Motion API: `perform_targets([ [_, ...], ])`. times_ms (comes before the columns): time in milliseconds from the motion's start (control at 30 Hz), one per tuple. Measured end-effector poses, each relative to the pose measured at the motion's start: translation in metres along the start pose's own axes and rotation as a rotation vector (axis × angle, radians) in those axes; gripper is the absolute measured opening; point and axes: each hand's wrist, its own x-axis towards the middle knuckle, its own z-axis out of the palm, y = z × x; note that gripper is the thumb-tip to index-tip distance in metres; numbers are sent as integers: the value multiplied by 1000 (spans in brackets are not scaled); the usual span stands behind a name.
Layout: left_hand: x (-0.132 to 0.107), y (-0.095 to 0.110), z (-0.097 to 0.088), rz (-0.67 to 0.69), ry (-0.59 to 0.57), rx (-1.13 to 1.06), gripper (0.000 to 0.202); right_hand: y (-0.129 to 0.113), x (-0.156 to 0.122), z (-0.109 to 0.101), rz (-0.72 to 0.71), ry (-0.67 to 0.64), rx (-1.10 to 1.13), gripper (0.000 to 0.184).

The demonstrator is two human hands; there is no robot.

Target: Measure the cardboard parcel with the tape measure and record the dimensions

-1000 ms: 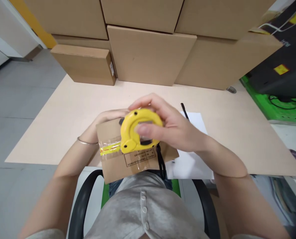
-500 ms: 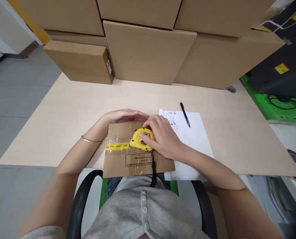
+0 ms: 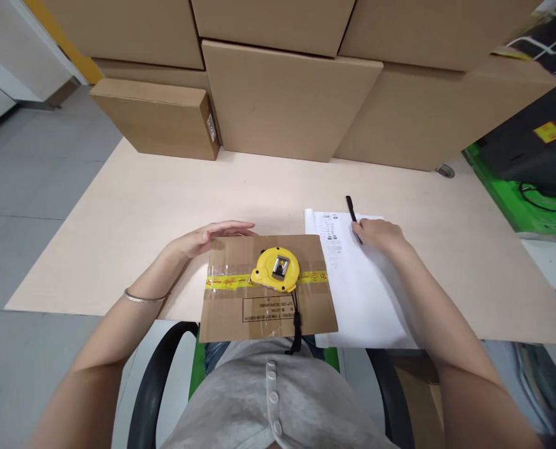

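The tape measure [image 3: 269, 267] is already set down on the box [image 3: 229, 318], the left hand [image 3: 204, 239] loosely spread at the box's far-left edge. The right hand [image 3: 381, 236] meets the pen [image 3: 350, 207], pinching or not I can't tell; the near paper [image 3: 366, 299] looks unwritten.

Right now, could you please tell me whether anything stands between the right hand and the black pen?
Nothing visible does: the right hand is touching the black pen toward its near end, over the white paper. The yellow tape measure lies off to the left, out of the way.
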Motion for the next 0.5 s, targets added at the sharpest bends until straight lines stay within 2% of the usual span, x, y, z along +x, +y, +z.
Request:
perform_targets([
  [133, 11, 8, 9, -110, -26, -30, 81, 0, 10, 2, -42, -11, 340, 32],
  [267, 16, 4, 8, -187, -53, -127, 65, -12, 22, 19, -80, 156, 682, 38],
  [367, 16, -4, 6, -169, -37, -179, 59, -16, 26, 33, -101, 219, 834, 50],
  [500, 15, -11, 6, -161, -25, -173, 57, -15, 24, 39, -127, 186, 921, 49],
])
